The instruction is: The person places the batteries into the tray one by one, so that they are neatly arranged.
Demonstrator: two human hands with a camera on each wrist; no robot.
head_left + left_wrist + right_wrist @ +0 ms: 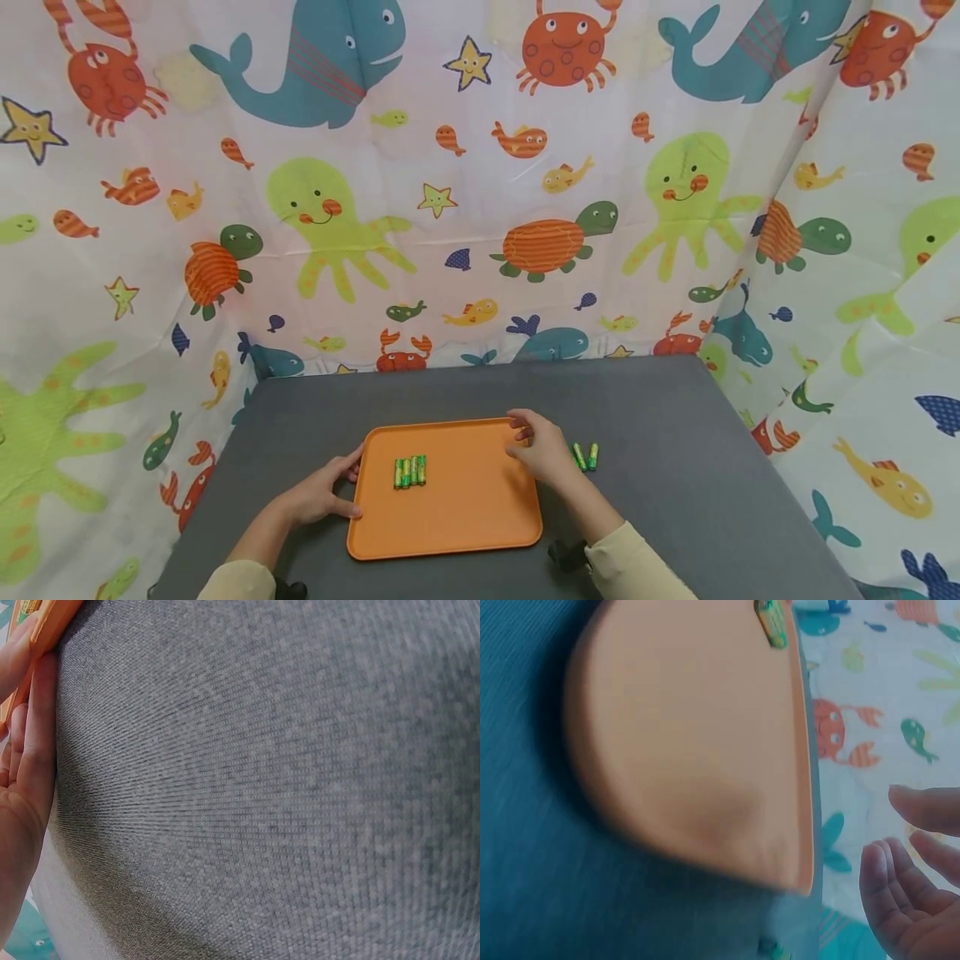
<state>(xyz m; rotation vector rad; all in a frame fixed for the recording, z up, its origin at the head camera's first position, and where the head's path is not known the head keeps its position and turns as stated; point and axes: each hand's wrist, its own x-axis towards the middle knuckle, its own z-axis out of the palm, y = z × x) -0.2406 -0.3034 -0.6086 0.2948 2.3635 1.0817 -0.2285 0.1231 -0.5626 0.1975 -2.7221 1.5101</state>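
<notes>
An orange tray [457,517] lies on the grey table [675,417], with several green batteries [410,472] in a row on its left half. Two more batteries [586,457] lie on the table just right of the tray. My left hand [322,493] holds the tray's left edge between thumb and fingers; in the left wrist view the fingers [34,742] lie along the tray rim [49,619]. My right hand [537,447] hovers at the tray's upper right corner, next to the two loose batteries. In the right wrist view its fingers [911,877] are relaxed and hold nothing, beside the tray [690,742].
A curtain [480,208] printed with sea animals closes in the table at the back and on both sides. The table has bare grey surface behind the tray and to its right.
</notes>
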